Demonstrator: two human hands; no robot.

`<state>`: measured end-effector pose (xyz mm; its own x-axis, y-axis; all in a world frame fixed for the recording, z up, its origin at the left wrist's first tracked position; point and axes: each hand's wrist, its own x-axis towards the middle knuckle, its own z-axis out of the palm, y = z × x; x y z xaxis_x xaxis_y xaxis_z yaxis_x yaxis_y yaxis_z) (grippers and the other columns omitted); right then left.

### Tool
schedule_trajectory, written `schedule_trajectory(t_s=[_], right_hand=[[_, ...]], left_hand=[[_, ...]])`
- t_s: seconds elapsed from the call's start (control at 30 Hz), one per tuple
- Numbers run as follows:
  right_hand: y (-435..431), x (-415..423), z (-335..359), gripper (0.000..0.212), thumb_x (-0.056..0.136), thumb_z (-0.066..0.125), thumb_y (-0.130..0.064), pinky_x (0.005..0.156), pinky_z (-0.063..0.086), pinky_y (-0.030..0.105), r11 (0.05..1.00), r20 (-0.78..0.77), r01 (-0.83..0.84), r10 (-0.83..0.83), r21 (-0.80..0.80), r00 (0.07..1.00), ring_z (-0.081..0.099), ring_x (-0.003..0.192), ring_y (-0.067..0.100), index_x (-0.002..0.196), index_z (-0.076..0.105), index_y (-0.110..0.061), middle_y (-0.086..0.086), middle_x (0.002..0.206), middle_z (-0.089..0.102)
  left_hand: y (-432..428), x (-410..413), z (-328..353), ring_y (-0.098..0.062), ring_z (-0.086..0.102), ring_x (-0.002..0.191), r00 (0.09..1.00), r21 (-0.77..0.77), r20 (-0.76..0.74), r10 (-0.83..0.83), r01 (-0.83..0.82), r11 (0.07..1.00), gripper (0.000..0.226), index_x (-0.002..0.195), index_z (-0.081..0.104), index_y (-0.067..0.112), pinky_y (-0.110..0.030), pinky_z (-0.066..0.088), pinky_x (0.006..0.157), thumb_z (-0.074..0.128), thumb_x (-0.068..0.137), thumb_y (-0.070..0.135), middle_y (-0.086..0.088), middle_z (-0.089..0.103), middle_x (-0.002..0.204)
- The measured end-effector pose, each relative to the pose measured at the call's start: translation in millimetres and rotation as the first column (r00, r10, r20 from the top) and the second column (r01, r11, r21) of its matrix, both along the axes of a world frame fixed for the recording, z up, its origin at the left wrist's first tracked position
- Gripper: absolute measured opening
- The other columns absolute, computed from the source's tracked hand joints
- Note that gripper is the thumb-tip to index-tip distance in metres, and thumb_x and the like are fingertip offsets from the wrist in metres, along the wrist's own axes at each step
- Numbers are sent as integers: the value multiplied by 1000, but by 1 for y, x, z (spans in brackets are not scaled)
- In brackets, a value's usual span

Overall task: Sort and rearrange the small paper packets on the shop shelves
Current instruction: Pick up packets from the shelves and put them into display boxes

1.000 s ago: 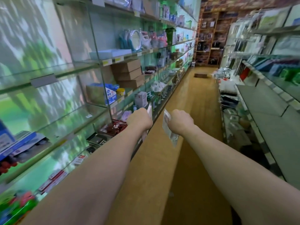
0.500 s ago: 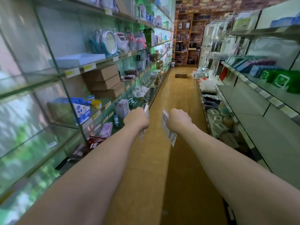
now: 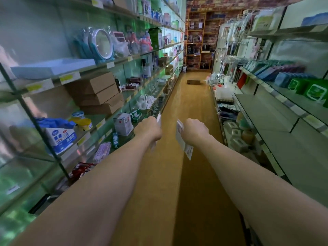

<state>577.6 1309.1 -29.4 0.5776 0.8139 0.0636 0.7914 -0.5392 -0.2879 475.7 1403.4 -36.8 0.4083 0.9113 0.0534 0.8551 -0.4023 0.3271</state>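
Since a second ago the view has swung along the aisle: the glass shelves (image 3: 113,63) on the left have slid back and the stacked cardboard boxes (image 3: 95,93) now sit closer to the near side, while both arms have stayed stretched out over the wooden floor (image 3: 186,103) with their packets still held. The left hand (image 3: 148,129) is a closed fist seen from the back, gripping a thin white packet (image 3: 159,120) held on edge; one end sticks up past the knuckles and a sliver shows below the fist, near the front lip of the glass shelves but not touching it. The right hand (image 3: 195,130) is also curled tight, clasping a printed paper packet (image 3: 181,139) by its upper part, so that most of it hangs down under the fist, tilted toward the arm. Whether that is one packet or a few pressed together I cannot tell. The two hands are level and near each other, apart, with bare floor between them. Grey shelves (image 3: 266,118) run along the right, well clear of the right hand.
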Motion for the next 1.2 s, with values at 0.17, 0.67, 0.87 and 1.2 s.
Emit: schedule_trajectory(t_s=[0.17,0.67,0.87,1.2], right_hand=[[40,53,4,28,96,46,-10,59,49,30,997,1,-75,75,6,997,59,71,23,69,44,-13,7,73,54],[152,179,23,30,94,44,-6,57,41,31,965,73,-262,262,-18,962,49,64,22,65,40,-12,4,65,44],[201,184,23,31,95,44,-8,49,37,30,934,62,-356,357,-34,932,42,56,19,65,37,-13,5,65,43],[293,165,35,16,97,44,-10,68,46,36,865,139,-501,494,18,858,59,93,31,107,54,-4,15,104,59]], left_hand=[[35,49,4,-29,61,93,998,-13,26,51,-50,999,17,105,53,8,-32,41,63,51,90,15,-12,60,98],[124,161,27,-31,61,95,975,-21,37,221,-220,975,10,95,54,11,-36,47,70,58,88,16,-12,60,99],[158,159,28,-29,57,85,952,-14,36,303,-303,953,13,89,51,11,-34,42,64,60,88,21,-9,56,92],[239,134,37,-27,56,79,911,16,74,406,-408,913,20,105,57,9,-33,43,60,61,87,17,-7,55,88]])
